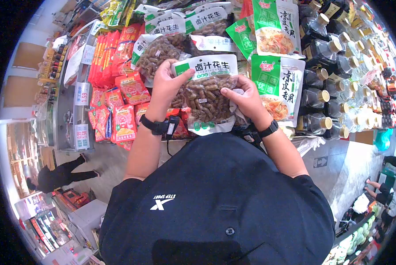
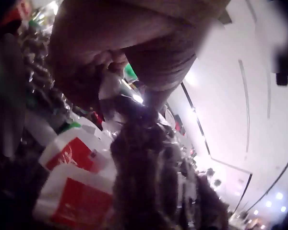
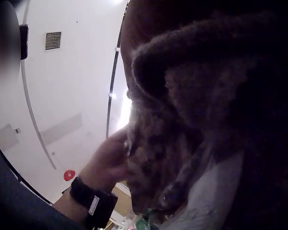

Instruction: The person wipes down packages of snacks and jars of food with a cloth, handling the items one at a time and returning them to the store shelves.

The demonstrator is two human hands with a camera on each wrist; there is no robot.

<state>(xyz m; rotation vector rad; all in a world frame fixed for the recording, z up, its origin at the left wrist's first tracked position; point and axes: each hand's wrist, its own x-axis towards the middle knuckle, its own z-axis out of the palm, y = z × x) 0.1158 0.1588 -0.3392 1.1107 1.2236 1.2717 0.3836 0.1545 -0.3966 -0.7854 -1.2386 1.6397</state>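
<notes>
A clear-fronted bag of braised peanuts (image 1: 209,98) with a white and green header is held up in front of the chest, its printed face toward the head camera. My left hand (image 1: 170,84) pinches its upper left corner, thumb across the front. At the right edge my right hand (image 1: 250,99) grips the bag with the thumb on the front. A greyish cloth (image 1: 238,115) is bunched under that hand; in the right wrist view the fuzzy cloth (image 3: 206,81) fills much of the dark foreground. The left wrist view shows the peanuts (image 2: 151,177) below the left hand (image 2: 129,48).
Similar peanut bags (image 1: 160,53) lie behind on the display. Red snack packets (image 1: 125,119) are at the left, green and white noodle seasoning pouches (image 1: 277,90) at the right. Rows of dark bottles (image 1: 317,79) stand further right. A person (image 1: 61,174) is at the far left.
</notes>
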